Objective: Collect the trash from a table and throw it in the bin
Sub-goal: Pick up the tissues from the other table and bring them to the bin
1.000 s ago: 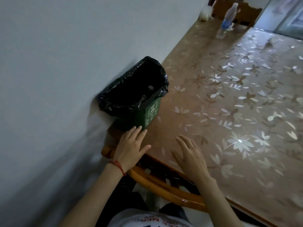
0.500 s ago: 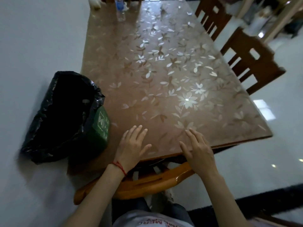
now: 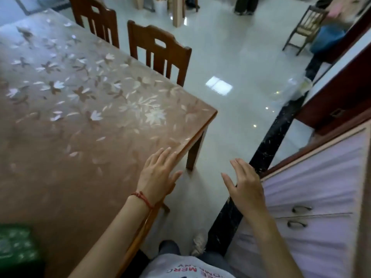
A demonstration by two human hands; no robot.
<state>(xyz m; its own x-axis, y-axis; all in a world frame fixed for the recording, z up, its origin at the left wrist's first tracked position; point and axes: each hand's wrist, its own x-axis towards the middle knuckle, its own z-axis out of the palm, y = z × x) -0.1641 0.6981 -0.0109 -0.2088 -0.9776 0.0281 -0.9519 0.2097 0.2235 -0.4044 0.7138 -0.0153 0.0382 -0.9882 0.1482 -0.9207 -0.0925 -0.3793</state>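
Head view shows your left hand [image 3: 158,173] and right hand [image 3: 246,182] spread flat, holding nothing. No trash shows on the surface [image 3: 60,137], so scan farther along it before reaching, judging by this view.

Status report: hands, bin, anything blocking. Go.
Left hand open over table edge, right hand open above floor, both empty. Green bin at frame's lower left. No trash seen on visible tabletop. Nothing blocking.

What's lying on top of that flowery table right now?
On the table only the left hand shows, by its near edge, plus a green bin at the lower left. No trash is visible; the far end lies out of frame.
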